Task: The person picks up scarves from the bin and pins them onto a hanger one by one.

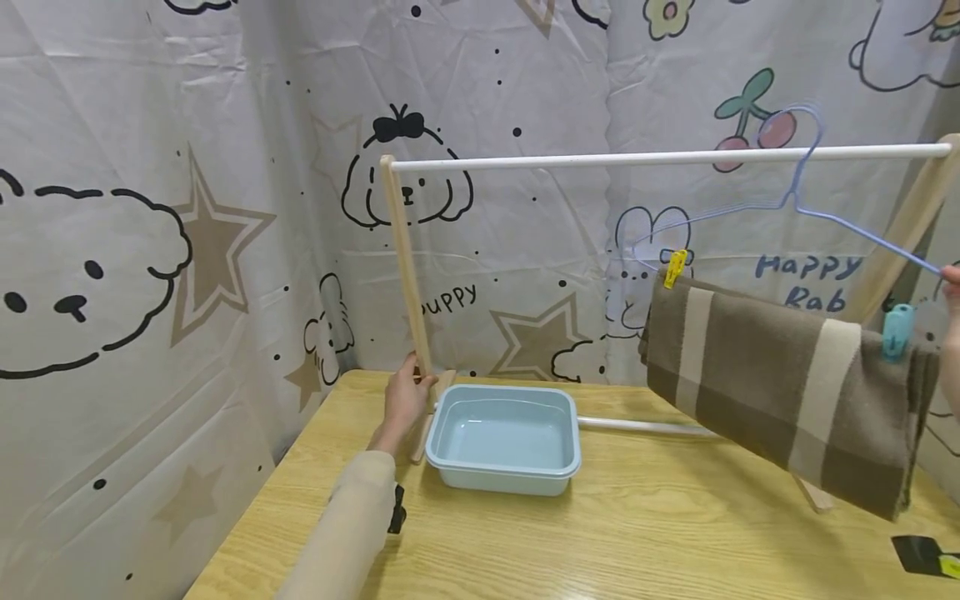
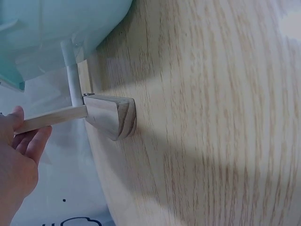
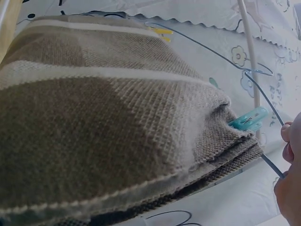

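My left hand [image 1: 405,400] grips the left wooden post [image 1: 405,267] of a drying rack low down, thumb and fingers around it in the left wrist view. At the right edge, my right hand [image 3: 290,165] pinches the end of a blue wire hanger [image 1: 862,225]. The hanger's hook loops over the rack's white rail [image 1: 600,159]. A folded brown plaid cloth [image 1: 757,367] hangs tilted from the hanger, lower on the right. A yellow clothespin [image 1: 676,268] clips its left part, a teal clothespin [image 1: 897,332] its right part.
A light blue plastic basin [image 1: 502,475] stands on the wooden table [image 1: 637,533], close beside the rack's left foot. A white lower bar [image 1: 645,427] runs behind it. A printed curtain [image 1: 525,100] hangs behind the table. The right wooden post [image 1: 907,233] is partly behind the cloth.
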Demonstrator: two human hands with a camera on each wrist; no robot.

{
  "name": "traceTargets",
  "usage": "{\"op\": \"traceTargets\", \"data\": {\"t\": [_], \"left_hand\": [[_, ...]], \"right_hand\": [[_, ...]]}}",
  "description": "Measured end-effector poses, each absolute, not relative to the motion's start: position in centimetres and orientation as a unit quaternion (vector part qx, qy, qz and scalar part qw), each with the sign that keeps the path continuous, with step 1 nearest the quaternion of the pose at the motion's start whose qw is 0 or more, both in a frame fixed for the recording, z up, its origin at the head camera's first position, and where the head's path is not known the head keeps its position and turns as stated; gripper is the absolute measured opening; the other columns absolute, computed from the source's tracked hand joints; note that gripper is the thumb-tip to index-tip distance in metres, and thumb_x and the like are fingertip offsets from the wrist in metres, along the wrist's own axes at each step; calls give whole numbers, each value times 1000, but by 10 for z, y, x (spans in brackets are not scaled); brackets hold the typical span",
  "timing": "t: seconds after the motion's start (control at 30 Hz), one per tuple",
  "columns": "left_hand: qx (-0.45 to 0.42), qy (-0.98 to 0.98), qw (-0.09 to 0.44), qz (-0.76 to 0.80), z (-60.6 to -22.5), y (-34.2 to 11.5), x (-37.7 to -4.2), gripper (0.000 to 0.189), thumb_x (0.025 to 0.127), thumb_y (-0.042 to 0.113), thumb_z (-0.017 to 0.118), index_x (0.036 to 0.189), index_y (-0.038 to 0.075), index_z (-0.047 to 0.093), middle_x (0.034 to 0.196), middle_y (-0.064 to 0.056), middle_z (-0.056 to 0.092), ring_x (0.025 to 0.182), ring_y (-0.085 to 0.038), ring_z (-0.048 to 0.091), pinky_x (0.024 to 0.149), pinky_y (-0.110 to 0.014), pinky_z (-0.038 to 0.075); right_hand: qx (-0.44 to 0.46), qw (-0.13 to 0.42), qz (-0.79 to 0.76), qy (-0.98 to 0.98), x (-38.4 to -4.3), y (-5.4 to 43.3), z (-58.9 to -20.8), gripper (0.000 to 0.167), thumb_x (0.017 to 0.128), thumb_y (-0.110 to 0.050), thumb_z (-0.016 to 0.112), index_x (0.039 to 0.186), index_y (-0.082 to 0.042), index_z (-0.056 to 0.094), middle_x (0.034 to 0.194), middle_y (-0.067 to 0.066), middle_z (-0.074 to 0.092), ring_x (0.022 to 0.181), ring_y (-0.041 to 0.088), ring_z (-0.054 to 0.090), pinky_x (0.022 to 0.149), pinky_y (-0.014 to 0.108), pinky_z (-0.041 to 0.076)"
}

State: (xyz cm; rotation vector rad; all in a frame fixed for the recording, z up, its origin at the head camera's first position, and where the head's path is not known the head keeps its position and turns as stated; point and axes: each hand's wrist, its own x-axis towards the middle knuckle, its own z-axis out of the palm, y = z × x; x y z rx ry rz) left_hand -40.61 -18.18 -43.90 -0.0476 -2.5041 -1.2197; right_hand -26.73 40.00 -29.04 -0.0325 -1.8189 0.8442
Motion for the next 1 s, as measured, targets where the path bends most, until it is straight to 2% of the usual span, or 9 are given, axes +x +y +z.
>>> {"op": "traceTargets", "data": {"t": [0.07, 0.17, 0.23, 0.37, 0.6, 0.8, 0.9, 1.0], "left_hand": [[-17, -885, 177, -431, -439, -181, -406, 37, 98, 14, 64, 133, 10, 53, 112, -19, 67, 101, -34, 68, 83, -44, 58], [-14, -885, 177, -430, -439, -181, -406, 37, 98, 15, 64, 133, 11, 53, 112, -19, 67, 101, -34, 68, 84, -44, 58], [-12, -886, 177, -429, -439, -181, -406, 37, 98, 16, 64, 133, 11, 53, 112, -19, 67, 102, -34, 68, 84, -44, 58], [-14, -885, 176, -430, -438, -180, -406, 37, 99, 15, 63, 134, 10, 53, 113, -20, 67, 102, -34, 68, 85, -45, 58], [-18, -884, 181, -431, -437, -180, -406, 36, 98, 15, 63, 133, 9, 53, 113, -21, 67, 102, -35, 68, 84, -45, 58], [-20, -884, 182, -430, -438, -177, -409, 36, 98, 15, 63, 132, 9, 53, 114, -21, 67, 104, -35, 68, 85, -46, 58], [-21, -886, 171, -430, -436, -178, -408, 38, 99, 16, 63, 135, 8, 52, 115, -21, 66, 104, -35, 67, 86, -45, 58], [-24, -886, 149, -439, -433, -182, -404, 41, 99, 15, 62, 138, 5, 50, 117, -23, 65, 106, -36, 66, 88, -45, 58]], "right_hand": [[-48, 525, 333, -782, -251, 377, -281, 37, 110, -17, 33, 137, -1, 54, 101, -44, 31, 99, -25, 31, 100, 10, 29], [-64, 517, 329, -788, -245, 368, -282, 36, 110, -14, 34, 134, 0, 56, 97, -45, 30, 93, -25, 29, 92, 8, 28], [-62, 527, 318, -786, -244, 367, -284, 34, 109, -12, 38, 128, 3, 60, 95, -46, 30, 88, -24, 29, 86, 6, 29], [-45, 563, 285, -774, -244, 369, -290, 29, 106, -7, 45, 119, 11, 63, 92, -49, 31, 79, -22, 27, 73, 4, 22], [-30, 600, 279, -750, -246, 375, -298, 25, 103, -6, 50, 111, 10, 69, 89, -48, 33, 80, -23, 28, 73, 6, 23], [-49, 582, 316, -748, -245, 379, -302, 25, 103, -6, 50, 116, 5, 69, 89, -47, 35, 83, -23, 32, 76, 5, 24], [-64, 573, 307, -757, -242, 380, -304, 26, 103, -10, 52, 117, 4, 69, 87, -46, 34, 73, -20, 29, 65, 4, 23], [-64, 574, 297, -760, -239, 380, -308, 24, 102, -10, 55, 113, 5, 70, 85, -44, 34, 59, -16, 24, 52, 5, 17]]}}
